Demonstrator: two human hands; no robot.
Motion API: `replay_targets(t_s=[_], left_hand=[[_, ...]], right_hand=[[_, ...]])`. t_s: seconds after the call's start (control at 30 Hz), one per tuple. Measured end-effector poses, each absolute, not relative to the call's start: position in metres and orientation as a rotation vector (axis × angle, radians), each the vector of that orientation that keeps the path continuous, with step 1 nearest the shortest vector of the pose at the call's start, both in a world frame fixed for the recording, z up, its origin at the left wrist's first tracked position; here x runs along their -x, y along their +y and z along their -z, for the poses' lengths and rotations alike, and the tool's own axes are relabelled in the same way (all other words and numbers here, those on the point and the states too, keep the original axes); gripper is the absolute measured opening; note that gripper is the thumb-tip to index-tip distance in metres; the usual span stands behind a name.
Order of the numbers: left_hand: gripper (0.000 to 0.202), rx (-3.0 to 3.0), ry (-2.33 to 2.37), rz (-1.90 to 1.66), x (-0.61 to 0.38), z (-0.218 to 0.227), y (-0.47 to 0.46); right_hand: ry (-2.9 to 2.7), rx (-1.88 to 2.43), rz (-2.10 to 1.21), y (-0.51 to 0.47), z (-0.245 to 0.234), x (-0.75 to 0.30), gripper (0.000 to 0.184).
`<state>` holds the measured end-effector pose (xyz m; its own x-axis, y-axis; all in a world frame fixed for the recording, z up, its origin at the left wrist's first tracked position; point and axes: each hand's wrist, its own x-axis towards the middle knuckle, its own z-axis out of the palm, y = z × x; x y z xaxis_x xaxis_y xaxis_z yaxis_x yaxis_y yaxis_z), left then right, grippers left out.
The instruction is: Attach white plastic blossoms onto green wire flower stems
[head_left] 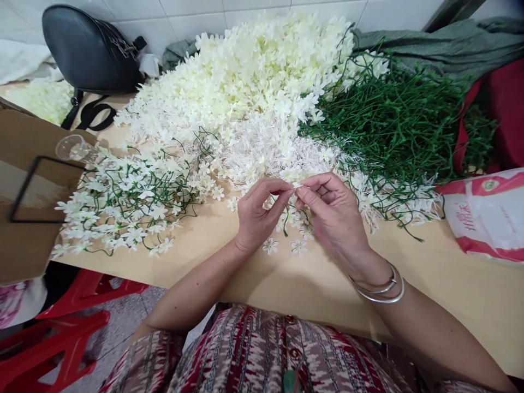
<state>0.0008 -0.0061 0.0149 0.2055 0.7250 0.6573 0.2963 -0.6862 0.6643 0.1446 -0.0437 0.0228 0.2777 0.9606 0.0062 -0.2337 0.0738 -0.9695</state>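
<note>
My left hand [258,212] and my right hand [338,213] meet over the table, thumb and forefinger of each pinched together. Between the fingertips sits a small white artificial flower [297,185], mostly covered by the fingers. A short green stem [285,225] shows just below; I cannot tell whether it joins that flower. Loose white blossoms [270,246] lie on the wood-coloured table [270,281] under my hands. Right behind them spreads a heap of white stamen-like sprigs [266,147].
A tall pile of cream flower heads [254,71] stands at the back. Green plastic stems [385,120] are heaped right, stemmed flowers [135,202] left. Around them are a black bag [90,52], a cardboard box [33,136], a pink-and-white packet [487,215] and red stools [61,349].
</note>
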Motion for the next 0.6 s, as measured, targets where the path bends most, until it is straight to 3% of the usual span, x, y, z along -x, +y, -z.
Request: replay_targets(t_s=[0.33, 0.6], left_hand=[[0.003, -2.017, 0.890, -1.476, 0.0009, -0.0156, -0.0043], [0.019, -1.749, 0.831, -1.288, 0.0046, -0.0131, 0.0004]], right_hand=[[-0.773, 1.059, -1.265, -0.0460, -0.0196, -0.1438, 0.026], [-0.848, 1.079, -1.211, -0.0401, -0.0152, -0.1469, 0.023]])
